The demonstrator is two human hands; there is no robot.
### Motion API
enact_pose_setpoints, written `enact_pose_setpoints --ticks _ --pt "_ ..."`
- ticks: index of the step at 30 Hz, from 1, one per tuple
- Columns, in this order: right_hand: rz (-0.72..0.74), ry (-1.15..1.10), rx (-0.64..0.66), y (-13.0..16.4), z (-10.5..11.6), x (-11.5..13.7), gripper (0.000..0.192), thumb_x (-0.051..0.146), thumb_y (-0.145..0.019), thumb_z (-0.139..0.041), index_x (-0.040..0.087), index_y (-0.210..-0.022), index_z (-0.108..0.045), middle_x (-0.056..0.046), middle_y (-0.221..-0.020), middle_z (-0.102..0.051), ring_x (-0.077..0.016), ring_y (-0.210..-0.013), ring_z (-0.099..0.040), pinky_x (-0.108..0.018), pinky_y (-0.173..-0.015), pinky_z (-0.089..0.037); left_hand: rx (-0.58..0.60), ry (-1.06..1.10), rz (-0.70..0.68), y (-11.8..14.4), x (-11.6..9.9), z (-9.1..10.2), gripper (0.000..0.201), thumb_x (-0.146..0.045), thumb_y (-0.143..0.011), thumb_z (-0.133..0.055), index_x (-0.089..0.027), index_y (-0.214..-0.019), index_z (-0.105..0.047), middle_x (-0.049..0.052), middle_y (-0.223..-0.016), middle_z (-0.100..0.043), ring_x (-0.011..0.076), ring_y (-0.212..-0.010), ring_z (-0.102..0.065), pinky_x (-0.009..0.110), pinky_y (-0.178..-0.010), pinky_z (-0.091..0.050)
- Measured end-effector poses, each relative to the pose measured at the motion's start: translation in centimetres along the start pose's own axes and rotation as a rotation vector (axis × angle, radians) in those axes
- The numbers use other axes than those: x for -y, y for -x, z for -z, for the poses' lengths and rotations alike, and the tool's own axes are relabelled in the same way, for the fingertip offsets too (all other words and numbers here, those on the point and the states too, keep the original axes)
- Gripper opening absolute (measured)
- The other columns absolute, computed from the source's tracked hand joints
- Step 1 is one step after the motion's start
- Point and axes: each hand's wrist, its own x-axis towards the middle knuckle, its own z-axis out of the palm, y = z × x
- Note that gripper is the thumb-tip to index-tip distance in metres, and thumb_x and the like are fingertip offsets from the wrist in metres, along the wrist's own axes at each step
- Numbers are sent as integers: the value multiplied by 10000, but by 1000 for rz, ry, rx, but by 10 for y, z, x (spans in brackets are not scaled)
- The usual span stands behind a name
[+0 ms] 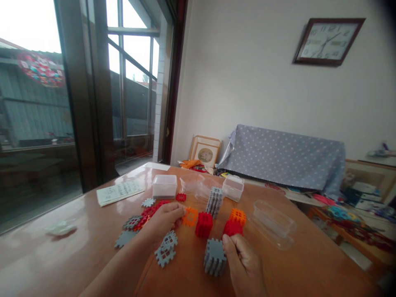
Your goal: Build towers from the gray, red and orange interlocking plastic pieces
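Note:
My left hand reaches over the table with its fingers pinched on an orange interlocking tile, which has square openings and toothed edges. My right hand is curled, with thumb and finger closed at the lower edge of a red tile; its other fingers are partly hidden. Just behind that are orange tiles. Beside the right thumb sits a stack of solid grey tiles. Between the hands stand a red stack and a taller grey stack.
Loose red tiles and grey tiles lie around my left forearm. Farther back are two lidded plastic boxes and crumpled clear plastic. A clear tray lies right, paper sheets and a white crumpled item left.

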Motion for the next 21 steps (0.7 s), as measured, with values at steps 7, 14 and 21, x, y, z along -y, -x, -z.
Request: enact_pose_setpoints --ticks 7,14,21 --pt "59 62 78 0 1 2 357 449 -1005 -529 214 -758 -638 11 -699 -565 -147 -638 -553 -232 -601 -428 111 309 121 3 3 -12 207 -324 -793 -736 -155 -852 -633 -5 -717 -636 95 -595 -548 225 -602 -343" --pt "44 41 157 1 -1 5 286 462 -979 -568 220 -961 -720 -41 -848 -702 -193 -767 -654 -264 -712 -501 151 395 152 16 -4 -35 278 -273 -763 -775 -179 -978 -627 6 -769 -699 99 -609 -596 227 -628 -396" --pt "-116 -153 166 2 -5 11 393 533 -980 -553 192 -832 -679 -28 -758 -641 -162 -674 -561 -236 -609 -453 331 339 123 26 -1 -56 265 -235 -781 -760 -193 -913 -534 10 -746 -704 126 -648 -625 241 -643 -399"
